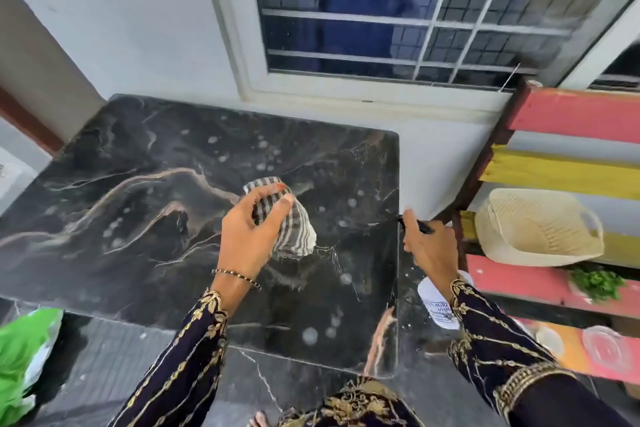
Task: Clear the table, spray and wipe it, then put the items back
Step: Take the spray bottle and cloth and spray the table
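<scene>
The black marble table top (138, 211) fills the middle of the view and is dotted with pale spray droplets. My left hand (249, 232) is above its right half, gripping a bunched grey-and-white striped cloth (294, 229). My right hand (429, 246) hovers at the table's right edge, shut on a white spray bottle (438, 302) with a black trigger head. The bottle's body hangs below my wrist, partly hidden by my sleeve.
A slatted rack (568, 111) painted pink and yellow stands to the right, holding a cream woven basket (536, 225), green leaves (595, 282) and clear lids (606, 347). A green bag (24, 350) lies at the lower left. A barred window (398, 10) is behind the table.
</scene>
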A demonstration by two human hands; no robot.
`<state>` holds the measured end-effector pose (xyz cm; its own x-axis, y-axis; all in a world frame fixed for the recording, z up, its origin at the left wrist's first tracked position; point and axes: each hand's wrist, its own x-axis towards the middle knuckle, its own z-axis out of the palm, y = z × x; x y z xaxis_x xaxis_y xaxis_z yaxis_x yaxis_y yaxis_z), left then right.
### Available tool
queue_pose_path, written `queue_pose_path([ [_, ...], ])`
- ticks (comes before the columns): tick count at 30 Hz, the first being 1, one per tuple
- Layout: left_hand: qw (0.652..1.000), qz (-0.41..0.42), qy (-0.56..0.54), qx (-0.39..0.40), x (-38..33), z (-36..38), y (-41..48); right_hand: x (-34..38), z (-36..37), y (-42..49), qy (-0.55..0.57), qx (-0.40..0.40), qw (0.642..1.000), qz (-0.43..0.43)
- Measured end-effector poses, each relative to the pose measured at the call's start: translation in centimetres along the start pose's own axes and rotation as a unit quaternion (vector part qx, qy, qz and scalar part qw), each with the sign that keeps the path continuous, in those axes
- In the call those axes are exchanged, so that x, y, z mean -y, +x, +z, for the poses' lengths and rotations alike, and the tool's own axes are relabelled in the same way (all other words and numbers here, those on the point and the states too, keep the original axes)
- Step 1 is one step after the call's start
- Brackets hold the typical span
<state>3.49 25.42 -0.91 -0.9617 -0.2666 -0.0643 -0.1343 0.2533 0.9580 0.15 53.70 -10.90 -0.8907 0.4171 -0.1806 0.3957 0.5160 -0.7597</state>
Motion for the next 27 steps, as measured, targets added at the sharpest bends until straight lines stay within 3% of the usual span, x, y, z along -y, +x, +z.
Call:
queue_pose_path([
  [7,0.998,-0.020,-0.038,-0.045,-1.3,5.9,3.6,1.3,1.4,9.6,-0.093,0.008,0.996,0.002],
  [13,0.995,-0.036,-0.056,-0.072,-1.7,9.0,5.8,3.7,2.2,16.9,-0.041,0.053,0.996,-0.063],
  [18,0.994,-0.042,-0.057,-0.088,-2.2,11.0,7.6,6.4,2.9,20.8,-0.089,0.001,0.994,-0.070],
  [22,0.993,-0.044,-0.061,-0.091,-2.9,12.3,8.7,6.7,2.6,23.3,-0.022,0.000,0.997,-0.071],
  [27,0.997,-0.031,-0.027,-0.062,-3.4,13.7,9.4,5.0,1.6,24.2,-0.039,-0.006,0.998,-0.048],
])
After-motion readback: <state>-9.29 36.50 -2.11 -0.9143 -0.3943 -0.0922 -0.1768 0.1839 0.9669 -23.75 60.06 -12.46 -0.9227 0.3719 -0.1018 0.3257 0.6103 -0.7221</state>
